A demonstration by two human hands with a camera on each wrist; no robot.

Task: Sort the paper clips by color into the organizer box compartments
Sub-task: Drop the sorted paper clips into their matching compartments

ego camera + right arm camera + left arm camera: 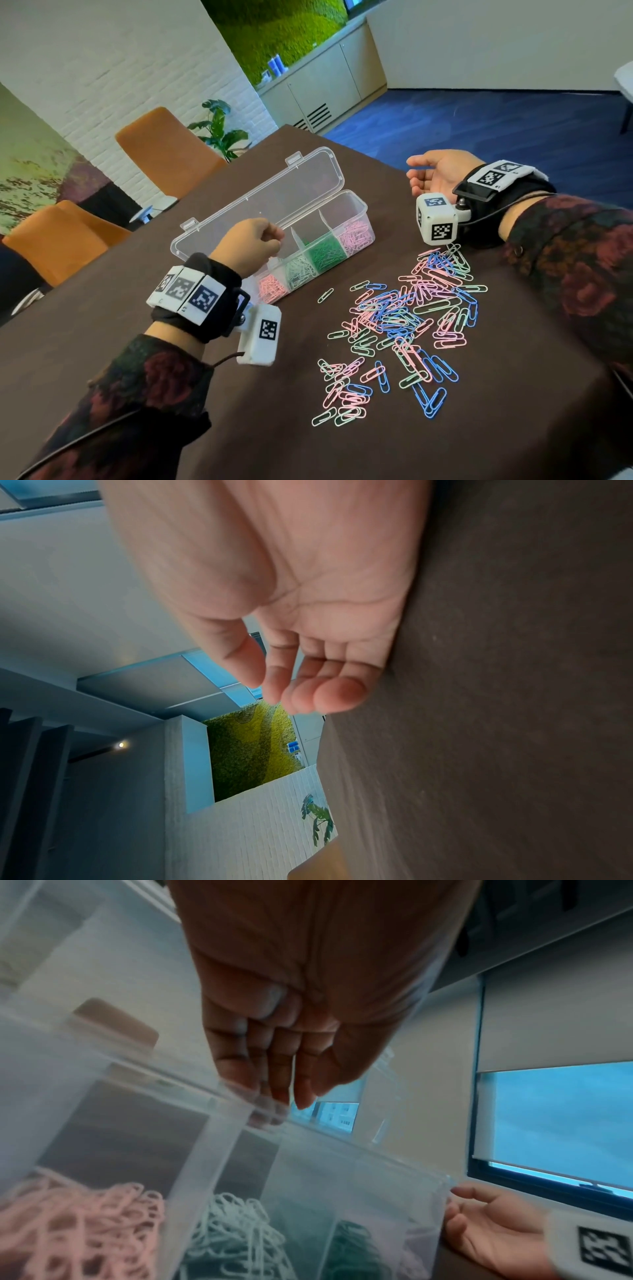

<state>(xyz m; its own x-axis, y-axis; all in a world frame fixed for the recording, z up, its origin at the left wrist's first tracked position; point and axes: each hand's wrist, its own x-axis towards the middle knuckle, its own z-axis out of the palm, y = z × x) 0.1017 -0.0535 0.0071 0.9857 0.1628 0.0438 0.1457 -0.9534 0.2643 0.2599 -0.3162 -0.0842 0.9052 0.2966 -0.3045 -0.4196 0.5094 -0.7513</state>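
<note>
Head view: one clear organizer box stands on the dark brown table with its lid swung back. Five compartments can be counted; four hold clips: salmon pink clips nearest the left wrist, then pale mint clips, dark green clips and light pink clips at the far end. The fifth lies under the left hand, contents hidden. A loose pile of paper clips in pink, blue and mint lies on the table, too many to count. The left hand hovers over the box, fingers curled with tips together; whether a clip sits between them cannot be told. The right hand rests on its edge beyond the pile, holding nothing. Two orange chairs stand behind the table.

Left wrist view: only here do the left hand's fingers show from below, drawn together, pointing down at a compartment wall. No clip is discernible; the picture is blurred.

Right wrist view: only here is the right palm seen, fingers loosely bent, nothing in it, its edge against the table.
</note>
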